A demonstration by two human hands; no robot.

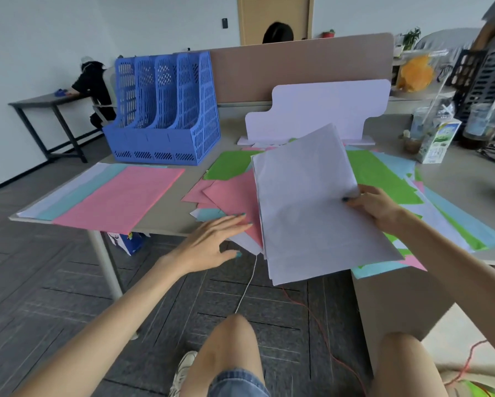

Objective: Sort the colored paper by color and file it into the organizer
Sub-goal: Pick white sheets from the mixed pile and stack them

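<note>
Right hand (375,206) pinches the white sheaf (306,202) at its right edge, thumb on top; the fingers underneath are hidden. I read the mid-edge grip as a way to stop the sheaf drooping and to hold it clear of the mixed pile (383,173) below. Left hand (211,242) is flat with fingers straight and spread, holding nothing. Its tips are on or just over the loose pink sheets (226,193) by the desk's near edge; I can't tell if they make contact. My guess is it's about to pin or pull pink while the whites are held aside.

The sheaf is centre frame, over the pile, its near end hanging past the desk (166,219) edge. Its long axis runs near-to-far, with the far end skewed a bit right. The far short edge points at the white board (326,110), not the organizer (166,110).

Sorted stacks are on the desk's left. The pink stack (120,196) is on top, with a blue strip (77,193) and a white strip (57,190) showing beside it, presumably staggered so each colour shows. Their long axes are also near-to-far, slanted toward the organizer just behind. I see no paper in its slots, so we're in the sorting stage and filing hasn't started.

The whites likely go on the white strip. That needs a carry to the left, and a one-edge grip may let the sheets fan out.
</note>
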